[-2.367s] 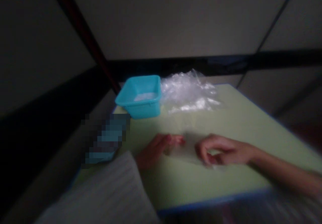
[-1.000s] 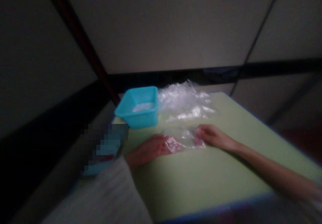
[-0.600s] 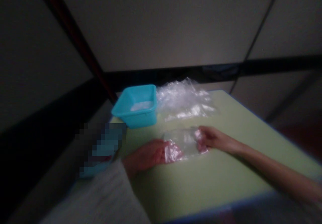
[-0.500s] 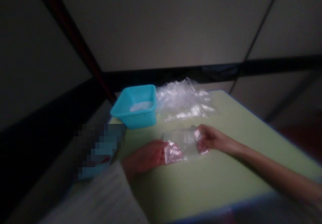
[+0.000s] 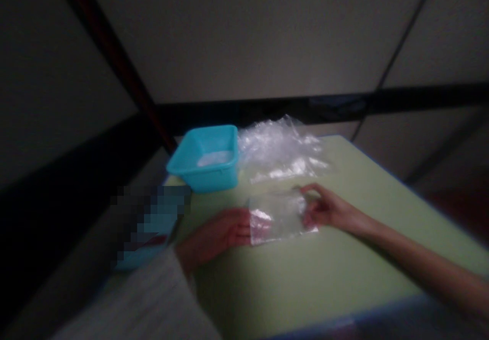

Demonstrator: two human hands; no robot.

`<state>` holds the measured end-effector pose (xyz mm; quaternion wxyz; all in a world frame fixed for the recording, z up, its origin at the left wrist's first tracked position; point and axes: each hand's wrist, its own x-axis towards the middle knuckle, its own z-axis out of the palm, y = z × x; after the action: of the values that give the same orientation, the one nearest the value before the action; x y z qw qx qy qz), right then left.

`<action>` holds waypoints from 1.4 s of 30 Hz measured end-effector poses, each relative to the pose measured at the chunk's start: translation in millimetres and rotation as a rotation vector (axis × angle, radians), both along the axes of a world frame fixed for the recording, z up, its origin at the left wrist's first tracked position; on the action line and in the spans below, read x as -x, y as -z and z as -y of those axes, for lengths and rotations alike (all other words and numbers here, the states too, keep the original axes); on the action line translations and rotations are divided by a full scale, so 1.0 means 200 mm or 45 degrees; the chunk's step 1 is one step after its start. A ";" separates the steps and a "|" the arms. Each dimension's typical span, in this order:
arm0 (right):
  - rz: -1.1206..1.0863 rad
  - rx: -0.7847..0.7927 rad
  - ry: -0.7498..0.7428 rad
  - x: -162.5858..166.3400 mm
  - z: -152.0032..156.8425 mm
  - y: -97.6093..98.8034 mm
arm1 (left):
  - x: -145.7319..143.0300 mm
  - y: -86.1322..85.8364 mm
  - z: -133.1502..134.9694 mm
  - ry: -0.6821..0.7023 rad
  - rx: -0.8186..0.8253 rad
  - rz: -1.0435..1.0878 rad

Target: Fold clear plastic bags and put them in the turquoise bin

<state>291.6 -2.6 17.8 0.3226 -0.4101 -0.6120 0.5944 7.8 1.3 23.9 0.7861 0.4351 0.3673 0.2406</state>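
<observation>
A small clear plastic bag (image 5: pixel 282 217) is spread out flat between my two hands, low over the table; whether it touches the tabletop I cannot tell. My left hand (image 5: pixel 233 230) is at its left edge, with fingertips showing through the film. At the right edge, my right hand (image 5: pixel 319 210) has its index finger reaching to the far corner and the other fingers bent against the side. Beyond them lies a crumpled heap of clear plastic bags (image 5: pixel 280 149). The picture is dim and blurred.
A turquoise plastic basket (image 5: pixel 214 179) with something whitish inside stands at the far left of the yellow-green table (image 5: pixel 367 202). A blurred-out flat object (image 5: pixel 158 223) is by the left edge. A panelled wall (image 5: pixel 263 39) rises behind.
My hands have drawn slightly outward, so less of the fingers shows through the bag. The right index finger has straightened; the bag looks flatter.
</observation>
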 end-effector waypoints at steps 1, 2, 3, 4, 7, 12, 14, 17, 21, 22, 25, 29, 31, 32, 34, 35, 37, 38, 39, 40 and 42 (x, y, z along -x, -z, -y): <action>-0.001 -0.020 0.011 0.00 0.00 0.00 | 0.00 -0.01 0.00 -0.098 -0.039 -0.042; -0.002 -0.039 0.031 0.00 -0.01 -0.01 | 0.00 -0.02 0.01 -0.210 -0.076 -0.099; -0.003 -0.055 0.056 0.00 -0.01 -0.01 | 0.00 -0.02 0.01 -0.316 -0.111 -0.159; -0.005 -0.068 0.088 0.00 -0.01 -0.01 | 0.00 -0.03 0.01 -0.399 -0.139 -0.216; -0.005 -0.098 0.177 0.00 -0.03 -0.01 | -0.01 -0.03 0.01 -0.476 -0.224 -0.298; 0.039 -0.117 0.239 0.00 -0.06 -0.02 | -0.04 0.01 0.00 -0.492 -0.403 -0.328; 0.037 -0.140 0.226 0.01 -0.06 -0.01 | -0.05 0.02 -0.01 -0.527 -0.456 -0.364; 0.018 -0.180 0.182 0.01 -0.07 -0.01 | -0.07 0.05 -0.03 -0.586 -0.531 -0.370; -0.032 -0.169 0.129 0.00 -0.07 0.01 | -0.08 0.06 -0.05 -0.573 -0.543 -0.331; -0.048 -0.158 0.111 0.00 -0.08 0.01 | -0.08 0.07 -0.05 -0.556 -0.539 -0.324; -0.081 -0.155 0.067 0.00 -0.08 0.01 | -0.07 0.07 -0.05 -0.489 -0.556 -0.300; 0.017 -0.271 0.055 0.00 -0.06 -0.01 | -0.05 0.07 -0.04 -0.359 -0.675 -0.362; 0.113 -0.328 0.044 0.00 -0.06 -0.03 | -0.05 0.06 -0.04 -0.295 -0.699 -0.416; 0.155 -0.342 0.034 0.00 -0.05 -0.03 | -0.05 0.06 -0.04 -0.268 -0.701 -0.435; 0.212 -0.348 0.015 0.00 -0.05 -0.04 | -0.05 0.05 -0.04 -0.226 -0.706 -0.458; 0.224 -0.345 0.010 0.00 -0.05 -0.04 | -0.05 0.04 -0.04 -0.208 -0.712 -0.463; 0.236 -0.333 0.013 0.00 -0.05 -0.04 | -0.05 0.04 -0.04 -0.175 -0.716 -0.446; 0.238 -0.326 0.018 0.00 -0.05 -0.04 | -0.05 0.03 -0.04 -0.155 -0.711 -0.426; 0.237 -0.319 0.022 0.00 -0.05 -0.04 | -0.05 0.03 -0.04 -0.133 -0.706 -0.406; 0.229 -0.309 0.025 0.00 -0.05 -0.03 | -0.05 0.03 -0.05 -0.113 -0.705 -0.389; 0.196 -0.297 0.031 0.00 -0.05 -0.02 | -0.04 0.04 -0.05 -0.089 -0.741 -0.388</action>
<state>290.8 7.0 22.8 0.3276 -0.4215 -0.6948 0.4819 16.2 11.6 16.4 0.5561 0.6594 0.4114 0.2945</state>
